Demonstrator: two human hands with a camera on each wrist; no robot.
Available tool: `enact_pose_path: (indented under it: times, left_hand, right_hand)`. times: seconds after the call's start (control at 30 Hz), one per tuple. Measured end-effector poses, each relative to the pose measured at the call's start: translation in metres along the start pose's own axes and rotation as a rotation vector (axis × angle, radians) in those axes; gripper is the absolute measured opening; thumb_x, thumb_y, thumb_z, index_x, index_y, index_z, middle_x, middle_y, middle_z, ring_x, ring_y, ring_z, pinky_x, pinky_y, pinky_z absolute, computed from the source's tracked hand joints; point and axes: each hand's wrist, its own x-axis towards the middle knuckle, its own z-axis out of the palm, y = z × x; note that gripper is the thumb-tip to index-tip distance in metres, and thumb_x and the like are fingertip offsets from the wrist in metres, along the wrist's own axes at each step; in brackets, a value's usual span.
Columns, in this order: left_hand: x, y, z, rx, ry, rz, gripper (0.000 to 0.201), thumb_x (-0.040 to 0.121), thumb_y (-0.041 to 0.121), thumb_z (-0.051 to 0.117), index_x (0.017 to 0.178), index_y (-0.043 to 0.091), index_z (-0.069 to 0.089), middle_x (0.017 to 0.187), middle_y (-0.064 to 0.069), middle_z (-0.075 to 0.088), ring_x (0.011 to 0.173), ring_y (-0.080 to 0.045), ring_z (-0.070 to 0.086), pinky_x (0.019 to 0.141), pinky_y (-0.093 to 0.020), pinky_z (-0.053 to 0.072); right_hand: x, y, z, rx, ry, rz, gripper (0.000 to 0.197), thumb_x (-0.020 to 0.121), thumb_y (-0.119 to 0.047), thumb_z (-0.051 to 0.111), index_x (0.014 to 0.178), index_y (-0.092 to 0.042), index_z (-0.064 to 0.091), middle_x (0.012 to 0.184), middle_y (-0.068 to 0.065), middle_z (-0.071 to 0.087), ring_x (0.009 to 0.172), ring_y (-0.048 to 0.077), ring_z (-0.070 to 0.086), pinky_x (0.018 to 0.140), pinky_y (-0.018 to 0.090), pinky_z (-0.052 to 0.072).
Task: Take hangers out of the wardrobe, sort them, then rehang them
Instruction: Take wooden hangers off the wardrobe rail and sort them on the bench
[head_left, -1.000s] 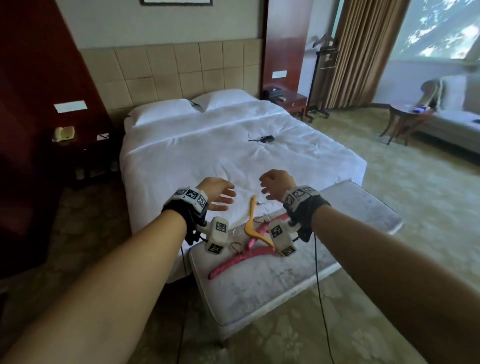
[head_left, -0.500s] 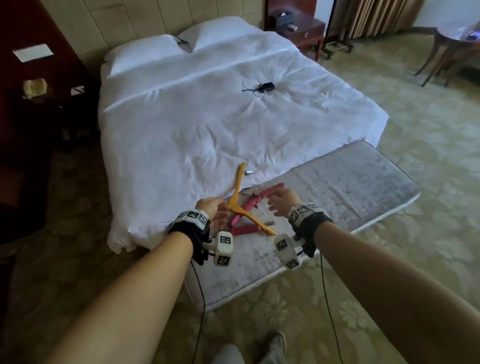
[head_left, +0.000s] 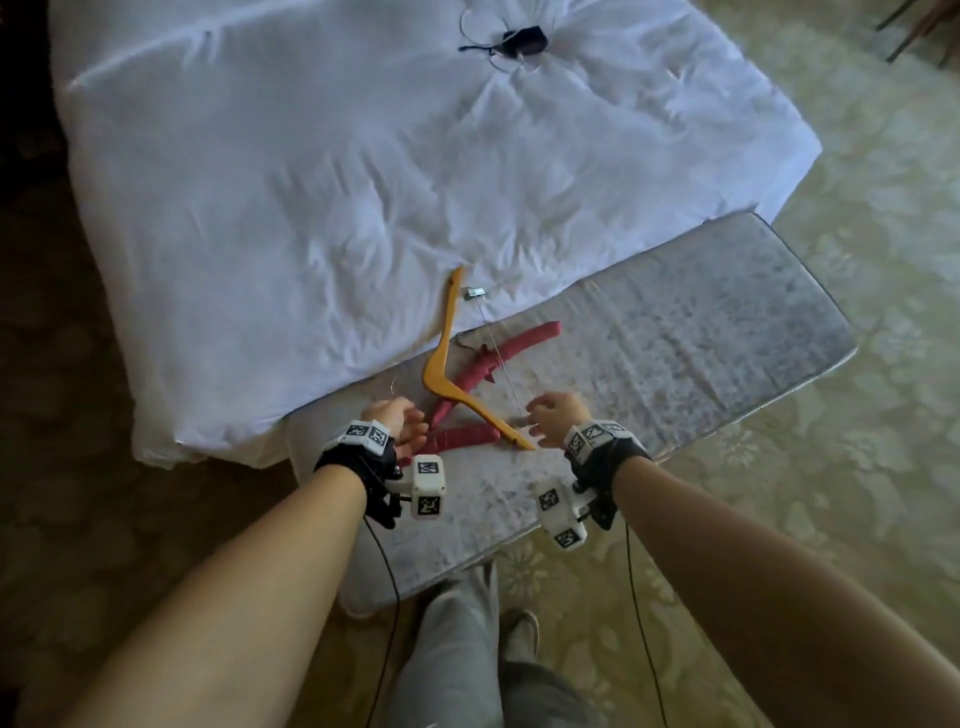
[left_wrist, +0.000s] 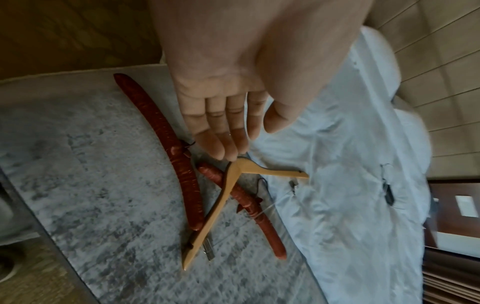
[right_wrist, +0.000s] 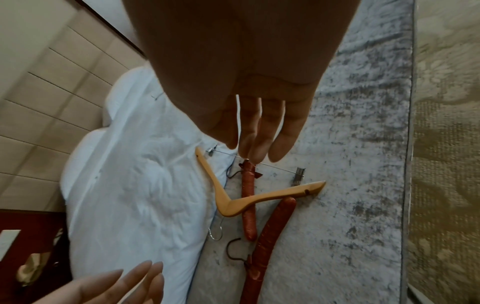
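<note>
I've got both hands out over the grey padded bench (head_left: 675, 332) at the foot of the bed (head_left: 311, 171), and the hangers sit in a loose heap at centre frame in the head view. The wooden hanger (head_left: 441, 374) lies on top, a pale V with one arm running up onto the white bedsheet and the other pointing down toward lower right. Its thin metal clip bar (head_left: 496, 358) stretches across behind it, one clip (head_left: 474, 292) on the sheet.

Under it are two red padded hangers: one red padded hanger (head_left: 498, 353) angles up to the right across the bench, the other red hanger (head_left: 457, 436) lies lower, nearer my wrists.

My left hand (head_left: 397, 423) hovers left of the heap, fingers straight and close together, holding nothing; in the left wrist view the fingertips (left_wrist: 228, 150) are right above the wooden hanger's bend, though I can't tell whether they touch. My right hand (head_left: 556, 418) is at the right of the heap by the wooden hanger's lower tip, fingers extended and slightly spread, empty.

A small black device (head_left: 522, 41) with a cord rests on the bed at the top of the frame. Patterned carpet (head_left: 857, 467) fills the right side.
</note>
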Motion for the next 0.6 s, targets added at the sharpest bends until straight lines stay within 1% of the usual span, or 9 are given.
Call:
enact_pose_path:
  times: [0.1, 0.17, 0.27, 0.3, 0.37, 0.43, 0.5, 0.57, 0.6]
  left_hand:
    - [0.039, -0.001, 0.001, 0.025, 0.035, -0.084, 0.022, 0.096, 0.017, 0.047, 0.079, 0.008, 0.056, 0.071, -0.003, 0.057, 0.053, -0.015, 0.057, 0.043, -0.024, 0.047]
    - [0.061, -0.001, 0.003, 0.023, 0.045, -0.128, 0.019, 0.096, 0.018, 0.047, 0.083, 0.008, 0.056, 0.073, -0.003, 0.058, 0.061, -0.018, 0.057, 0.048, -0.029, 0.048]
    - [0.095, 0.002, 0.007, -0.019, 0.045, -0.19, 0.014, 0.097, 0.017, 0.048, 0.089, 0.008, 0.056, 0.08, -0.005, 0.059, 0.065, -0.02, 0.058, 0.053, -0.035, 0.049]
    - [0.106, 0.004, 0.009, -0.043, 0.045, -0.212, 0.012, 0.098, 0.017, 0.049, 0.094, 0.008, 0.055, 0.083, -0.006, 0.059, 0.067, -0.02, 0.058, 0.056, -0.036, 0.049]
    - [0.128, 0.006, 0.014, -0.102, 0.029, -0.253, 0.017, 0.099, 0.02, 0.049, 0.111, 0.008, 0.053, 0.099, -0.009, 0.06, 0.07, -0.02, 0.056, 0.065, -0.038, 0.051]
    - [0.148, 0.006, 0.02, -0.162, -0.001, -0.289, 0.034, 0.101, 0.024, 0.047, 0.13, 0.007, 0.047, 0.127, -0.012, 0.054, 0.076, -0.02, 0.055, 0.084, -0.042, 0.051]
    - [0.167, 0.006, 0.025, -0.23, -0.006, -0.321, 0.047, 0.102, 0.026, 0.046, 0.143, 0.006, 0.036, 0.145, -0.012, 0.044, 0.096, -0.026, 0.058, 0.102, -0.045, 0.045]
    - [0.184, 0.005, 0.03, -0.282, -0.009, -0.356, 0.057, 0.101, 0.028, 0.048, 0.15, 0.007, 0.025, 0.151, -0.015, 0.036, 0.125, -0.033, 0.05, 0.107, -0.049, 0.04]
    - [0.192, 0.003, 0.033, -0.303, -0.009, -0.366, 0.061, 0.101, 0.029, 0.049, 0.152, 0.008, 0.022, 0.153, -0.015, 0.033, 0.131, -0.034, 0.045, 0.107, -0.051, 0.04]
  right_hand:
    - [0.044, -0.001, 0.015, 0.01, -0.057, 0.077, 0.027, 0.092, -0.007, 0.046, 0.107, -0.004, 0.068, 0.098, 0.02, 0.071, 0.09, 0.035, 0.07, 0.082, 0.051, 0.058]
    - [0.076, -0.001, 0.026, -0.014, -0.081, 0.087, 0.026, 0.089, -0.009, 0.047, 0.102, -0.006, 0.07, 0.097, 0.018, 0.072, 0.091, 0.034, 0.07, 0.082, 0.052, 0.058]
    - [0.117, -0.001, 0.045, -0.051, -0.115, 0.123, 0.023, 0.087, -0.012, 0.049, 0.081, -0.021, 0.069, 0.095, 0.016, 0.073, 0.091, 0.034, 0.07, 0.082, 0.051, 0.058]
    - [0.129, 0.0, 0.051, -0.053, -0.125, 0.141, 0.025, 0.087, -0.012, 0.048, 0.074, -0.026, 0.066, 0.094, 0.016, 0.073, 0.091, 0.034, 0.07, 0.081, 0.051, 0.058]
    - [0.151, 0.002, 0.062, -0.064, -0.146, 0.166, 0.027, 0.086, -0.012, 0.048, 0.069, -0.026, 0.063, 0.094, 0.019, 0.073, 0.09, 0.037, 0.07, 0.08, 0.054, 0.058]
    - [0.171, 0.009, 0.071, -0.082, -0.171, 0.19, 0.022, 0.085, -0.014, 0.049, 0.073, -0.024, 0.065, 0.096, 0.019, 0.072, 0.09, 0.037, 0.069, 0.079, 0.054, 0.058]
    - [0.184, 0.014, 0.078, -0.099, -0.189, 0.219, 0.021, 0.085, -0.017, 0.05, 0.087, -0.02, 0.07, 0.098, 0.015, 0.072, 0.09, 0.034, 0.07, 0.08, 0.05, 0.059]
    - [0.191, 0.013, 0.082, -0.139, -0.203, 0.241, 0.027, 0.086, -0.017, 0.049, 0.101, -0.018, 0.072, 0.098, 0.014, 0.072, 0.09, 0.032, 0.069, 0.084, 0.047, 0.058]
    - [0.195, 0.014, 0.084, -0.163, -0.212, 0.247, 0.03, 0.088, -0.017, 0.048, 0.105, -0.017, 0.072, 0.099, 0.014, 0.072, 0.091, 0.032, 0.069, 0.085, 0.045, 0.057]
